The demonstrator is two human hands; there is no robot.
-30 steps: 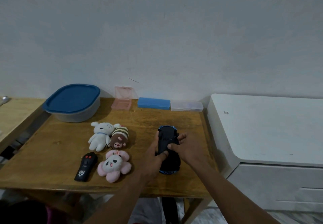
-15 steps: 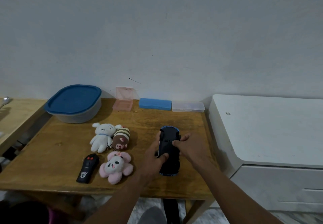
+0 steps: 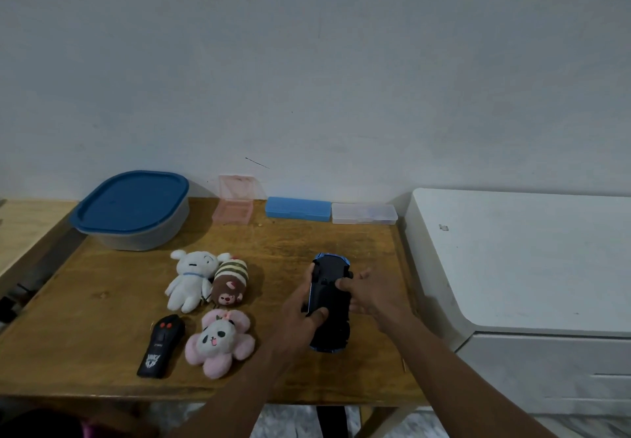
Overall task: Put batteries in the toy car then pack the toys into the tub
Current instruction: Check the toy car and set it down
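Far to the left of my grip and back by the wall, the tub [image 3: 131, 210] sits with its blue lid on, so packing has not begun. Nearer, left of my left hand, the white plush [image 3: 191, 279], striped plush [image 3: 229, 282], remote [image 3: 160, 347] and pink panda plush [image 3: 218, 342] lie bunched together on the table [image 3: 102, 301], I'd say parked there to wait for the tub. My left hand [image 3: 302, 314] wraps the toy car [image 3: 331, 301] from its left side, thumb across the dark underside, which faces up, I judge to expose the battery hatch. The car's near end seems to rest on the wood, but I cannot be sure. On the car's other side my right hand [image 3: 367, 292] is mostly open, fingers spread, one tip pressing the underside, probably working the cover. I see no batteries; they may be in the pink box [image 3: 234, 210], blue case [image 3: 297, 209] or clear case [image 3: 363, 214] beyond the grip.
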